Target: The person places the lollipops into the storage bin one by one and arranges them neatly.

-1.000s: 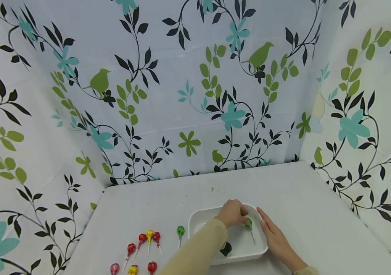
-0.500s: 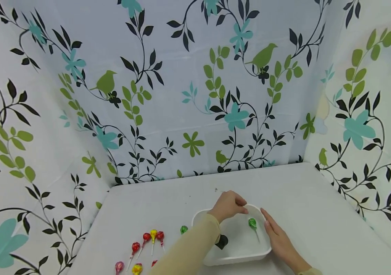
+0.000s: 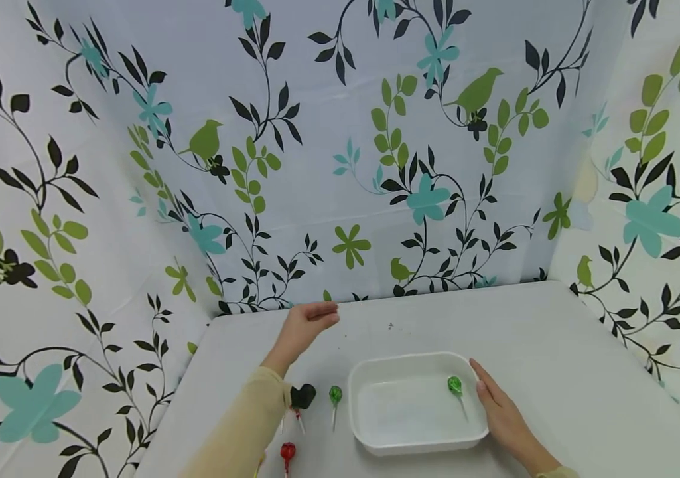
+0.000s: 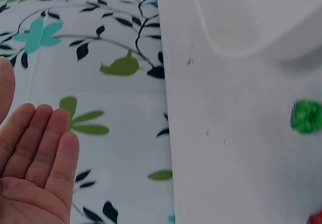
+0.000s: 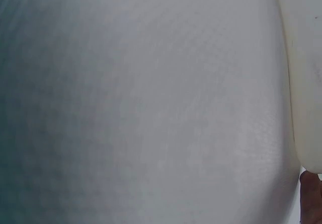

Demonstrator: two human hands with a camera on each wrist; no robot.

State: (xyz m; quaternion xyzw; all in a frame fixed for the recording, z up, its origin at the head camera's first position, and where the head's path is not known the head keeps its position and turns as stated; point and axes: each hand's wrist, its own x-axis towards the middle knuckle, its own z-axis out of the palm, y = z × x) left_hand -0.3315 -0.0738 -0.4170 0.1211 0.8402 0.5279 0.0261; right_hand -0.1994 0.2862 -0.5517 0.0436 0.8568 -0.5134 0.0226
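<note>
My left hand (image 3: 304,328) is raised over the table's back left part, fingers straight and holding nothing; its bare palm shows in the left wrist view. A white rectangular tray (image 3: 359,405) stands right of it, with one green lollipop (image 3: 455,386) lying inside near the right end. Straight fingers of my right hand (image 3: 503,415) rest along the tray's right wall. Another green lollipop (image 3: 336,394) lies on the table just left of the tray. Below it is a red lollipop (image 3: 288,451). Further lollipops are mostly hidden by my left sleeve (image 3: 238,425).
A white table (image 3: 435,325) spreads under everything, meeting a leaf-and-bird patterned cloth (image 3: 316,166) at the back and sides. A small black device (image 3: 302,396) sits at my left wrist. The tray's outer wall (image 5: 308,108) edges the right wrist view.
My left hand has let go of the green lollipop in the tray and moved out leftward over the table. The right hand stays at the tray. The head view has shifted slightly left.
</note>
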